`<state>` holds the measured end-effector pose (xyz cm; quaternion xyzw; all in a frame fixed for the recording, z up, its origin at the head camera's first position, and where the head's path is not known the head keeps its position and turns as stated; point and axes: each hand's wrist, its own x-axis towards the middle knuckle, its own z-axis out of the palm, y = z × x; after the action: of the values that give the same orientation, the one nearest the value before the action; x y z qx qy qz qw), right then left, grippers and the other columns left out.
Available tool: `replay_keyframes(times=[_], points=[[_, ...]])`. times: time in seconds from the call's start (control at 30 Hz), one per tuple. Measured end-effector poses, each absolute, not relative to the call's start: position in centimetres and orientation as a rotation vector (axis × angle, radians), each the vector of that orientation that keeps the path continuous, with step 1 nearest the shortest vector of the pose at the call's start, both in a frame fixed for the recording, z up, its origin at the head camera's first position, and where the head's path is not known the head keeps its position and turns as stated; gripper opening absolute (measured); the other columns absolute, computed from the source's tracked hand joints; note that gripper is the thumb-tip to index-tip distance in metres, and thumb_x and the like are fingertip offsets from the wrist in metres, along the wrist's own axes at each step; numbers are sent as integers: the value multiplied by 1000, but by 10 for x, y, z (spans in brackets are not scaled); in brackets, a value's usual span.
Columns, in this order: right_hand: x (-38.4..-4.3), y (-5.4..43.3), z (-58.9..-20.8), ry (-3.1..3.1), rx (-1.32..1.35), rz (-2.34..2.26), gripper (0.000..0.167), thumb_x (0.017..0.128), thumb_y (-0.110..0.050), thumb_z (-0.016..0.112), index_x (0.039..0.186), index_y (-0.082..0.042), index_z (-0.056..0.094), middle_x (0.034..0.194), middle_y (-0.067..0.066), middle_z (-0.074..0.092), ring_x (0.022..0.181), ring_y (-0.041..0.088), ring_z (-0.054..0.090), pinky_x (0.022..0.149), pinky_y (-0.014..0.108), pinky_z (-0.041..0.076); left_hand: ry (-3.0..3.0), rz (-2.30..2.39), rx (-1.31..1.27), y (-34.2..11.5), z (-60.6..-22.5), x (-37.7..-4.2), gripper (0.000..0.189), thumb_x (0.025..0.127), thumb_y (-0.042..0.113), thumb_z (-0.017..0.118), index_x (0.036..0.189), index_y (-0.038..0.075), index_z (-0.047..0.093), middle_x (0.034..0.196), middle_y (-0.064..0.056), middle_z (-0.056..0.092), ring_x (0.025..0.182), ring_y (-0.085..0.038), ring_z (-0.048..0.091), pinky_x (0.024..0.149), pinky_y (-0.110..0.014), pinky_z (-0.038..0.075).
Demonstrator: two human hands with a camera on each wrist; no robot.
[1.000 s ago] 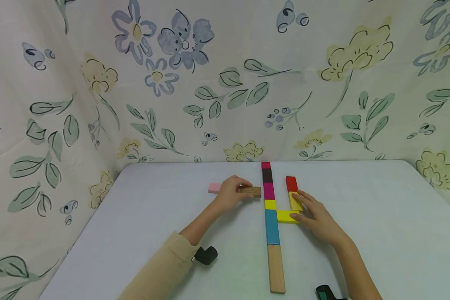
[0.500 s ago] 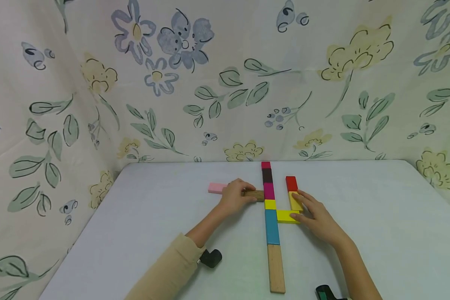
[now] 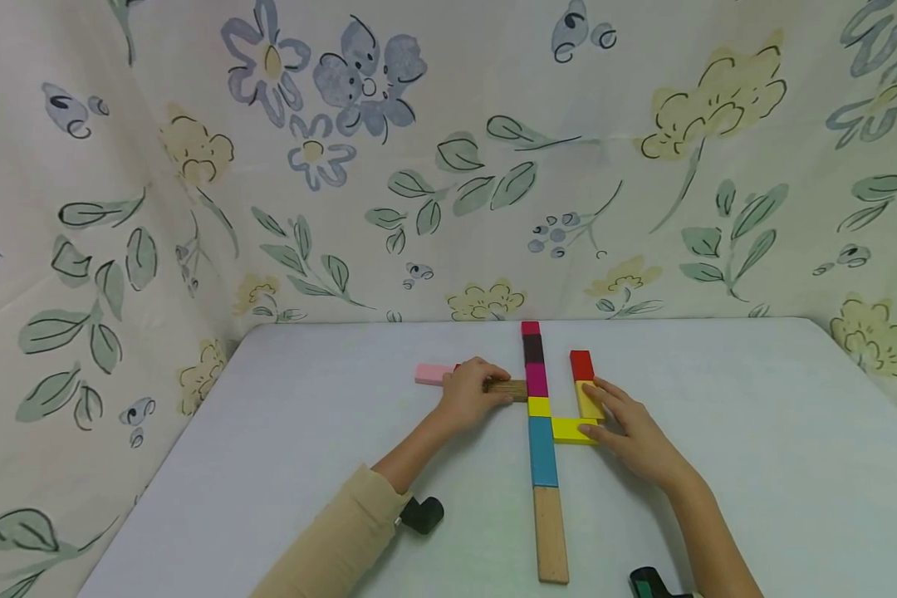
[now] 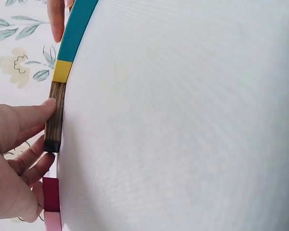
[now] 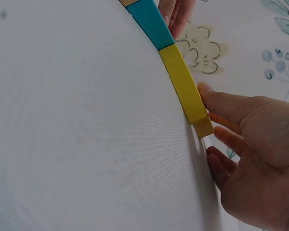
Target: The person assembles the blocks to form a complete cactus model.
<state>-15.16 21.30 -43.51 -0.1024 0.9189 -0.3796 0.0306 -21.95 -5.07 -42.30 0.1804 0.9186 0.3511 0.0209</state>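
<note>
My left hand (image 3: 473, 390) pinches a dark brown wooden block (image 3: 512, 389), whose right end meets the column of blocks beside the magenta block (image 3: 536, 380) and small yellow block (image 3: 539, 407). Thumb and fingers stand on either side of it in the left wrist view. Close to the same hand lie a maroon block (image 4: 51, 194) and a pink block (image 3: 430, 374). My right hand (image 3: 631, 428) rests its thumb at a bright yellow block (image 5: 183, 84) and a fingertip on a paler yellow block (image 3: 590, 401). Its other fingers are loosely bent.
The column continues with a blue block (image 3: 543, 453) and a plain wooden block (image 3: 551, 534) nearer me, and a dark block (image 3: 533, 349) and red-pink block (image 3: 531, 327) at the far end. A red block (image 3: 581, 365) adjoins the paler yellow one. Floral cloth (image 3: 448, 166) hangs behind the white table (image 3: 269, 465).
My left hand has shifted slightly right and toward me, bringing the brown wooden block up to the column. My right hand has stayed in place.
</note>
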Motion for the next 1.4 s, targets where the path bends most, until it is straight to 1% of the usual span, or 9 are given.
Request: replay_keyframes(times=[0.23,0.37,0.5,0.63,0.73,0.9,1.03,1.2,1.4], points=[[-152,213,-435,2834,-316,-1169,68,99,-22,72,157,1,45,164,31,33,148,57,29,106,74,44,2831,1105,564,-52,-421,-219,34,93,20,83,125,8,77,114,-8,69,107,-24,60,83,-37,34],[-152,213,-435,2830,-311,-1166,68,99,-22,72,157,2,44,164,31,33,148,57,29,106,74,43,2806,1172,550,-55,-417,-219,36,93,17,83,126,5,76,116,-11,68,107,-26,60,89,-37,42],[-152,213,-435,2832,-319,-1170,68,99,-22,72,157,2,45,164,31,33,148,57,29,107,75,42,2800,1215,546,-63,-413,-221,37,94,17,81,128,3,75,120,-13,68,107,-28,59,89,-35,50],[-152,213,-435,2825,-328,-1186,68,99,-21,72,157,2,45,164,31,33,148,57,29,108,76,39,2799,1258,543,-72,-412,-224,37,95,15,79,129,4,74,125,-15,68,115,-31,60,97,-42,53],[-152,213,-435,2820,-328,-1192,68,99,-22,72,157,2,44,164,31,33,149,57,28,109,77,37,2804,1295,515,-79,-409,-225,36,95,14,79,129,4,74,127,-15,68,123,-33,60,105,-50,51],[-152,213,-435,2823,-330,-1190,68,99,-22,72,157,2,44,164,31,33,148,57,29,108,77,37,2834,1324,454,-90,-408,-227,35,93,13,81,126,4,76,125,-16,69,118,-35,63,105,-60,41],[-151,213,-435,2821,-329,-1192,68,99,-22,72,157,2,44,164,31,33,148,57,29,109,77,37,2833,1349,382,-101,-410,-230,35,93,12,81,127,4,76,125,-14,69,114,-34,65,104,-57,45],[-152,213,-435,2822,-331,-1190,69,99,-22,72,157,2,44,164,31,33,148,57,28,108,77,38,2848,1341,335,-116,-412,-233,35,93,12,80,127,5,75,127,-14,69,119,-34,62,103,-57,49],[-152,213,-435,2820,-331,-1191,69,99,-22,72,157,2,44,164,31,32,149,57,28,109,77,37,2805,1371,275,-130,-418,-234,38,94,12,79,130,2,73,135,-18,66,131,-38,57,112,-56,47]])
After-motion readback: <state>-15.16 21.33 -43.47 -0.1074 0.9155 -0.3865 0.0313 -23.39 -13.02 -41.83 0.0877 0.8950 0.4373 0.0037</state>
